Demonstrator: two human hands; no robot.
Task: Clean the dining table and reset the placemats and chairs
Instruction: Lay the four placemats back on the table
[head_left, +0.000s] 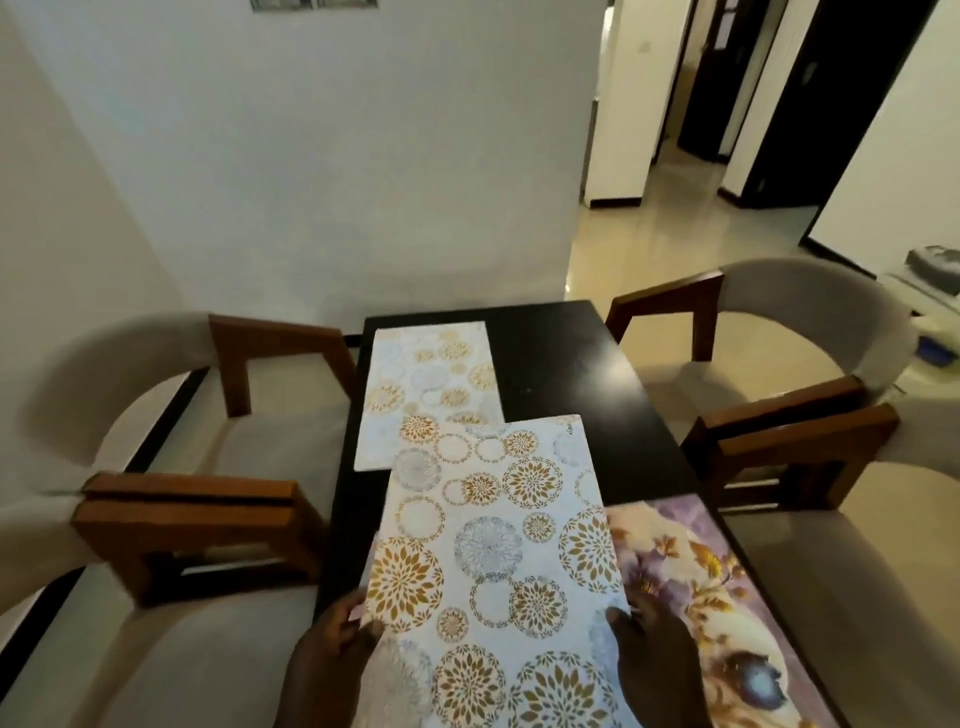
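The dark dining table (566, 374) is stretching away between four cushioned armchairs, and one circle-patterned placemat (431, 384) is already lying flat at its far left. A floral mat (717, 597) is sitting near right. Now the held placemat (498, 545), white with gold and grey rosettes, is hovering over the near end, looking thin, light and fairly stiff, best taken at its edges. The left hand (332, 654) is pinching its left edge, the right hand (654, 665) is gripping the right
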